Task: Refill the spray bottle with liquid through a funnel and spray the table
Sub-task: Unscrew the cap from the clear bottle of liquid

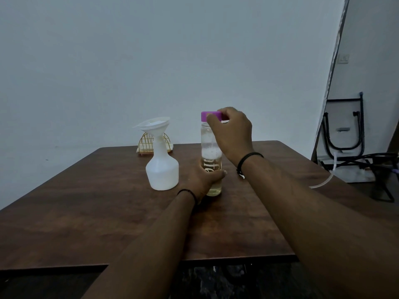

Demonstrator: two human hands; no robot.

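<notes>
A white spray bottle body point(162, 171), without its spray head, stands upright on the brown wooden table point(86, 208). A white funnel point(153, 126) sits in its neck. Just to its right stands a clear glass bottle point(209, 143) with yellowish liquid in its lower part. My left hand point(203, 180) is wrapped around that bottle's lower half. My right hand point(232, 131) pinches the purple cap point(210, 116), which sits slightly above the bottle's mouth. The spray head is not in view.
A gold wire napkin holder point(149, 143) with white napkins stands at the table's far edge behind the spray bottle. Folded black metal frames point(345, 130) and a clear hose point(321, 182) lie on the floor to the right. A white wall is behind.
</notes>
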